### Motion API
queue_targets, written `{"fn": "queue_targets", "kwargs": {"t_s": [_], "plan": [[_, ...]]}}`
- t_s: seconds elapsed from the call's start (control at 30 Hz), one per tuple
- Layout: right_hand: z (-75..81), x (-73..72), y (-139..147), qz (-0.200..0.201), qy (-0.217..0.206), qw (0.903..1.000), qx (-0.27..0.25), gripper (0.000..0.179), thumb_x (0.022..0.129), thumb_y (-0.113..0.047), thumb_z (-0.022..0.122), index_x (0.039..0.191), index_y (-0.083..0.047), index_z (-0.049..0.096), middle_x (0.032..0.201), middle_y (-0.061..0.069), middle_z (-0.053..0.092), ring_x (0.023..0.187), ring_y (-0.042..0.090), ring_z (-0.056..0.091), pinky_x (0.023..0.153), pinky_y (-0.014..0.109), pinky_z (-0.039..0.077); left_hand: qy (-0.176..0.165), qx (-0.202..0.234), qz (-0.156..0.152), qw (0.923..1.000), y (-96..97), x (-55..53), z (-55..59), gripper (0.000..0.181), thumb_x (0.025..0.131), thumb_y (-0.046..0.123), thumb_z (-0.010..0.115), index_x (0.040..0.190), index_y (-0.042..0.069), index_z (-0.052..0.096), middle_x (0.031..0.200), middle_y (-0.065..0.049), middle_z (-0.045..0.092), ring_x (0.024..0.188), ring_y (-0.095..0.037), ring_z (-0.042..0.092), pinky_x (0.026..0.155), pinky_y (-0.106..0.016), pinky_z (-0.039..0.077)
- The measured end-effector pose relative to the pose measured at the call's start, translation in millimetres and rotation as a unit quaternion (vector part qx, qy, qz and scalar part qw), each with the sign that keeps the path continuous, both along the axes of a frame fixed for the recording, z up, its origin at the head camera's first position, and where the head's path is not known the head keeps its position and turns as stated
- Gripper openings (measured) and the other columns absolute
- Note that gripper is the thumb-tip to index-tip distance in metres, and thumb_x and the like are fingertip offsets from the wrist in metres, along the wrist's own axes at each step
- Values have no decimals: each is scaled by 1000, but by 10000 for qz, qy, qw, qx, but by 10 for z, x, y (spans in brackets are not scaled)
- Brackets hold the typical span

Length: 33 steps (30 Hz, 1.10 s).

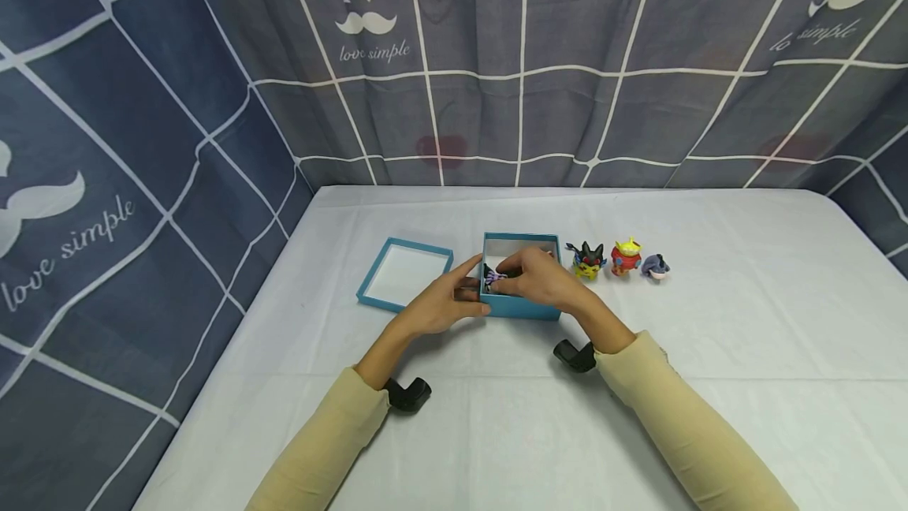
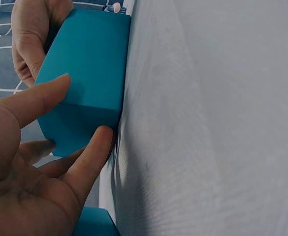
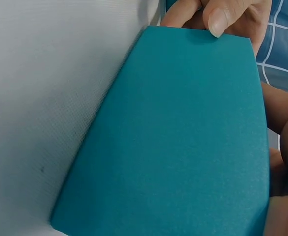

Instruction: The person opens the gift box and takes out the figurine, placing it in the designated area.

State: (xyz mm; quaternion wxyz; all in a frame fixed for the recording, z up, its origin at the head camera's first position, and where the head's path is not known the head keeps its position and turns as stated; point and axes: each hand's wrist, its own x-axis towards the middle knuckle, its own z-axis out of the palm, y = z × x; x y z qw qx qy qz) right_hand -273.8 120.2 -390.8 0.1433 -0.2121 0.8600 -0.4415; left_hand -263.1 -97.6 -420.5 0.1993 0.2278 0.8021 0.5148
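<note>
A teal box (image 1: 521,306) stands lidless on the white table. My left hand (image 1: 443,302) rests against its left end, fingers spread and mostly straight; in the left wrist view, the thumb (image 2: 52,93) touches the long side near a corner. My right hand (image 1: 539,278) reaches in over the front wall, its fingertips inside the box. Between its thumb and forefinger it pinches a small purple-and-black striped toy figure (image 1: 494,277), partly hidden by the fingers. In the right wrist view, the box's long side (image 3: 173,132) covers most of what the right hand touches.
The teal-rimmed lid (image 1: 374,303) lies left of the box, white inside up. Right of the box stand three toy figures: a black-eared yellow one (image 1: 588,261), a red one with a yellow-green top (image 1: 626,257) and a grey-blue one (image 1: 656,266). A grid-patterned curtain (image 1: 475,117) hangs behind.
</note>
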Motion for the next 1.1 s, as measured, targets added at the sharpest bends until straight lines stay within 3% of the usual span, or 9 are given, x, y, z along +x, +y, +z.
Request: {"fn": "queue_targets", "kwargs": {"t_s": [0.13, 0.27, 0.5, 0.8, 1.1], "plan": [[-7, 1, -7, 0, 114, 9999, -3, 22, 93, -12, 69, 110, 2, 73, 98, 7, 71, 86, 18, 62, 73, 32, 52, -4, 27, -17, 10000, -1, 3, 9, 87, 93, 15, 71, 160, 16, 15, 142, -21, 49, 122, -29, 56, 95, -39, 50], [-24, 0, -2, -14, 201, 9998, -63, 18, 92, -11, 69, 107, -1, 73, 100, 6, 69, 91, 20, 60, 77, 34, 51, -4, 32, -17, 10000, -1, 1, 11, 86, 94, 15, 70, 160, 15, 15, 142, -21, 48, 122, -30, 56, 95, -38, 50], [-52, 10, 22, -139, 309, 9986, -417, 25, 91, -11, 69, 113, 1, 70, 113, 13, 66, 98, 24, 61, 81, 37, 52, -47, 54, -38, 10000, -4, -3, 9, 86, 94, 15, 70, 160, 15, 14, 143, -22, 47, 123, -30, 56, 95, -39, 50], [-63, 31, 38, -223, 658, 9941, -831, 30, 89, -6, 69, 117, 3, 68, 113, 13, 67, 102, 25, 63, 82, 38, 54, -90, 98, -28, 9999, -5, 1, 20, 86, 94, 16, 70, 160, 17, 15, 144, -23, 47, 124, -30, 55, 96, -41, 49], [-70, 52, 69, -334, 436, 9896, -1328, 35, 89, -8, 68, 122, 1, 66, 118, 14, 65, 99, 25, 62, 76, 34, 54, 57, -41, 63, 10000, 4, 12, 19, 84, 94, 20, 70, 160, 18, 17, 142, -21, 49, 124, -30, 56, 97, -41, 49]]}}
